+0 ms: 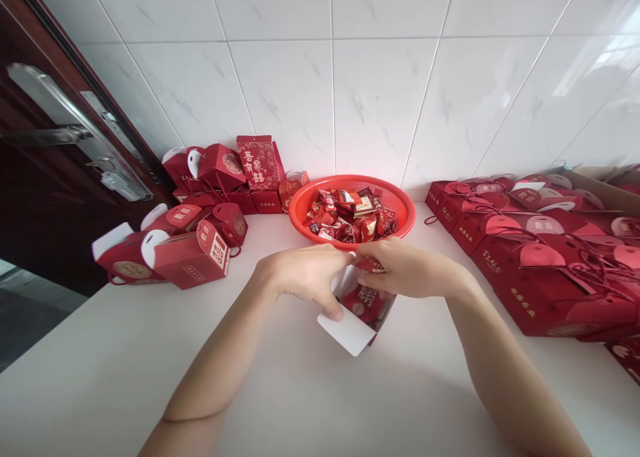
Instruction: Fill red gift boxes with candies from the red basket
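A red candy box (pixel 371 302) stands on the white table in front of me, its near flap (pixel 349 332) folded outward with the white inside showing. Red wrapped contents with a printed character show in its opening. My left hand (pixel 315 274) grips the box's left side, its thumb by the white flap and its other fingers curled toward the far side. From the right, my right hand (pixel 400 265) holds the far upper edge, thumb and fingers bent over it. The fingertips of both hands nearly meet there and are partly hidden.
Just behind the box is a red plastic basket (pixel 299 218) with wrapped candies (pixel 367 207). Several red boxes (pixel 193 257) stand at the left, more (pixel 260 167) against the tiled wall. Rows of closed red boxes (pixel 520 290) with cords fill the right side. A door (pixel 60 177) borders the table's left.
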Action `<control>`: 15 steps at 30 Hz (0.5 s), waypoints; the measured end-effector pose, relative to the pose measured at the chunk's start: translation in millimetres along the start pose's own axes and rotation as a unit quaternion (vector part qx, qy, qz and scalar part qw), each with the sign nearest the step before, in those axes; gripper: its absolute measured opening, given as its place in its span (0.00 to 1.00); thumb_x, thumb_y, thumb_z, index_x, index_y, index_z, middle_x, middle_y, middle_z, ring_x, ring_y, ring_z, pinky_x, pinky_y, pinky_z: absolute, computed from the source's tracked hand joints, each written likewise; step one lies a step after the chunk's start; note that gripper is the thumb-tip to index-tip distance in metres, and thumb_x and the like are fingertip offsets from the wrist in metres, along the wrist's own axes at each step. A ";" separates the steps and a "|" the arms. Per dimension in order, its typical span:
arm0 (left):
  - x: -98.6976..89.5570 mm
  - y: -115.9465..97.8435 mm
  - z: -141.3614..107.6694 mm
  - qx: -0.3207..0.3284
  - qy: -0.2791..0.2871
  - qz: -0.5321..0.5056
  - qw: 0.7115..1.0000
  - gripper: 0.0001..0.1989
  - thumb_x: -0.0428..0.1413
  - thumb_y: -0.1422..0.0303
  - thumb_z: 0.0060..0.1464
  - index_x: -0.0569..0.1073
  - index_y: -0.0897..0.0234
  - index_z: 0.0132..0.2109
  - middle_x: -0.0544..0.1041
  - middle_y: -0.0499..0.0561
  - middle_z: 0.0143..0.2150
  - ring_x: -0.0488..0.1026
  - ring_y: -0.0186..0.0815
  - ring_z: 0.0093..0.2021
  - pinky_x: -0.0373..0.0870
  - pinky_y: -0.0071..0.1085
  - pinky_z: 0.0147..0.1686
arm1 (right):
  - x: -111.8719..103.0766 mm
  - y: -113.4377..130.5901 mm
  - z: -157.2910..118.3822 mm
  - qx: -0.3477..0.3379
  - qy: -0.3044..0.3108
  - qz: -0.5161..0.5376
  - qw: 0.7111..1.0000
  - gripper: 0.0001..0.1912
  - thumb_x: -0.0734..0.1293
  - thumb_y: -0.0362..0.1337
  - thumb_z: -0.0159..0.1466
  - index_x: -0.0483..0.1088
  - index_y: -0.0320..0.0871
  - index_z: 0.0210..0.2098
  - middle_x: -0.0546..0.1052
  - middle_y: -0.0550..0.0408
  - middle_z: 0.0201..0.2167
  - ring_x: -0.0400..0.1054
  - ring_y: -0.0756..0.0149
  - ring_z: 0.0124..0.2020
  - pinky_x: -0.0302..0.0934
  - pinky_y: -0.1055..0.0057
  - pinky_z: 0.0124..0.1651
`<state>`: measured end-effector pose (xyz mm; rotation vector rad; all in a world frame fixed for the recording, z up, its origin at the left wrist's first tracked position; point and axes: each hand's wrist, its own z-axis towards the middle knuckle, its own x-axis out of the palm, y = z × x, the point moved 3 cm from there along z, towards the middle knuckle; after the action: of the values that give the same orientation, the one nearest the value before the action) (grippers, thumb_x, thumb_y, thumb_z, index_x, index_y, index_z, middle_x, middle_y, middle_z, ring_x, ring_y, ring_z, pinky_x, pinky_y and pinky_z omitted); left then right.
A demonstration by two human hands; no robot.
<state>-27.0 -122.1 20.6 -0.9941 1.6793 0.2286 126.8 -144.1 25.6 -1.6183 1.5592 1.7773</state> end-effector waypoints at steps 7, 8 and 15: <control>-0.3 2.0 -0.9 0.024 0.016 -0.037 0.999 0.22 0.65 0.61 0.41 0.72 0.60 0.44 0.76 0.46 0.38 0.74 0.38 0.38 0.64 0.29 0.29 | 4.9 -12.2 6.8 0.031 0.045 0.281 0.958 0.13 0.61 0.36 0.67 0.58 0.46 0.50 0.73 0.63 0.21 0.73 0.64 0.22 0.65 0.72 0.25; -0.8 2.5 -1.1 0.017 0.016 -0.031 0.999 0.22 0.65 0.60 0.41 0.71 0.60 0.45 0.75 0.46 0.37 0.74 0.38 0.37 0.63 0.29 0.28 | 5.4 -13.9 8.0 0.032 0.053 0.291 0.955 0.11 0.61 0.34 0.67 0.59 0.45 0.49 0.73 0.63 0.22 0.73 0.65 0.23 0.65 0.72 0.26; -1.0 -2.4 -6.8 -0.005 0.000 0.006 1.000 0.23 0.64 0.60 0.42 0.69 0.60 0.46 0.74 0.47 0.35 0.72 0.39 0.36 0.61 0.30 0.27 | -1.9 -15.2 4.5 -0.034 0.074 0.120 0.989 0.07 0.69 0.36 0.60 0.67 0.42 0.30 0.72 0.59 0.26 0.68 0.70 0.25 0.60 0.76 0.25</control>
<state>-30.1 -127.3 24.7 -0.9912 1.6866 0.2449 136.7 -133.9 18.5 -1.6879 1.8499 1.8843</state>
